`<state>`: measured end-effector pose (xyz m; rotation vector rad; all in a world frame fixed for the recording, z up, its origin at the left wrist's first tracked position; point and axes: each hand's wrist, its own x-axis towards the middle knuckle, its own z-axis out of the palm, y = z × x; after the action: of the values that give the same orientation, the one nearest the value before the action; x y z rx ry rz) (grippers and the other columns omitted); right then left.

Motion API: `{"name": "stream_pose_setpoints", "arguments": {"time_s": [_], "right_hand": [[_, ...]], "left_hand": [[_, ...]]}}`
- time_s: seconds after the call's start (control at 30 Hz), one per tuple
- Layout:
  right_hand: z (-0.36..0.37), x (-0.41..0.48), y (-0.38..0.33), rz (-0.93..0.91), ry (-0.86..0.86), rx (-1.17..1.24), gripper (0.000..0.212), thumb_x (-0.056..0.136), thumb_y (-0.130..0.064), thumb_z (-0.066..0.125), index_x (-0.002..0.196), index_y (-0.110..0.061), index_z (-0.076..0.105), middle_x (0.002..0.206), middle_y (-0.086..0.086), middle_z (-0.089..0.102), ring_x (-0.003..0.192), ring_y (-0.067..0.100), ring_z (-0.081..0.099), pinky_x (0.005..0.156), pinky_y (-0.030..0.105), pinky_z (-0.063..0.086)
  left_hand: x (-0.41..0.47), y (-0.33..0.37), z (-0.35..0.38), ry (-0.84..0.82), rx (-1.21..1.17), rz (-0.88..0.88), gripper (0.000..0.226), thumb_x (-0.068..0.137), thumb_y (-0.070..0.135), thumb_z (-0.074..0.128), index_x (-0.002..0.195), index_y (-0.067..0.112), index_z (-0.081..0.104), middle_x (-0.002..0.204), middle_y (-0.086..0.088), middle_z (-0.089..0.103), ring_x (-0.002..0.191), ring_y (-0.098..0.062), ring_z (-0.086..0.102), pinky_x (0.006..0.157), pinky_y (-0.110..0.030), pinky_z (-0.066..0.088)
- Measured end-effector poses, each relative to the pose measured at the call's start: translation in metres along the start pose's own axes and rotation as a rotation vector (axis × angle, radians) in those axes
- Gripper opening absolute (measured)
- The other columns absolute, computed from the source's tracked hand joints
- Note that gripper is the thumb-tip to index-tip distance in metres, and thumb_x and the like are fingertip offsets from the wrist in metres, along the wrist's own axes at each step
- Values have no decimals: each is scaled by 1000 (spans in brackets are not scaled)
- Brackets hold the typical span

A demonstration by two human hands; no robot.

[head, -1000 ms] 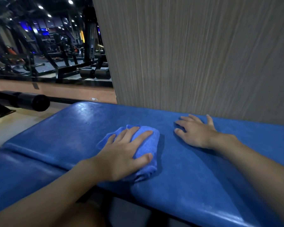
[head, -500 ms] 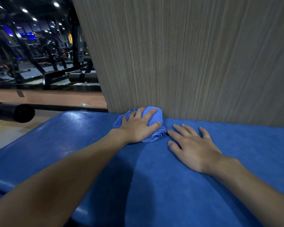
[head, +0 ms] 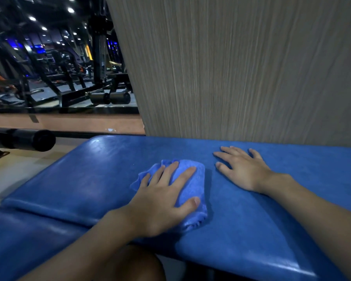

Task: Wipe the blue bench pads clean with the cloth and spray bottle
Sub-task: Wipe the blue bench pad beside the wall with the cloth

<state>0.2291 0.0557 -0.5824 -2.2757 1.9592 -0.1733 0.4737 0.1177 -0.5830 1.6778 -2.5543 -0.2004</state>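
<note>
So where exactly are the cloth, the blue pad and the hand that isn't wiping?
cloth (head: pixel 193 179): head view, on the bare fabric between finger and thumb.
blue pad (head: pixel 93 175): head view, on its shiny bare top, left of the cloth.
right hand (head: pixel 244 170): head view, on the back of the hand.

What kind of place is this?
Most likely a gym. There's a padded blue bench, black workout machines with roller pads in the back, and a black padded bar beside the bench.
</note>
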Motion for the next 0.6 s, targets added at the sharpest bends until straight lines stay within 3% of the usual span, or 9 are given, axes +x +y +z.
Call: {"name": "stream_pose_setpoints", "arguments": {"time_s": [0.13, 0.23, 0.47, 0.6], "right_hand": [[-10, 0, -11, -13, -15, -155, 48, 105, -45, 20, 150, -33, 31, 160, -9, 23, 150, 14, 13, 116, 61, -2], [-11, 5, -19, -24, 35, -12, 45, 106, -40, 24, 150, -35, 33, 162, -9, 23, 150, 12, 13, 119, 59, 1], [12, 16, -19, -7, 32, 4, 52, 102, -51, 22, 153, -38, 24, 164, -12, 12, 151, 10, 5, 120, 54, 1], [15, 16, -18, -8, 57, 4, 53, 101, -52, 21, 152, -40, 23, 164, -15, 11, 151, 8, 4, 120, 53, 1]], "left_hand": [[-18, -2, 1, 10, 29, -4, 89, 65, 81, 3, 150, 56, -8, 164, 12, -8, 152, -17, -3, 121, -47, 5], [0, -5, 1, 25, 11, 9, 90, 66, 81, 3, 151, 53, -3, 164, 11, -2, 152, -18, -1, 120, -50, 8], [92, -25, 1, 41, -64, -50, 93, 63, 81, 8, 151, 54, 5, 164, 11, 3, 152, -18, 2, 119, -55, 8], [158, -33, -2, 66, -91, -102, 82, 74, 78, 21, 151, 53, 10, 165, 9, 5, 151, -22, 8, 119, -55, 9]]}}
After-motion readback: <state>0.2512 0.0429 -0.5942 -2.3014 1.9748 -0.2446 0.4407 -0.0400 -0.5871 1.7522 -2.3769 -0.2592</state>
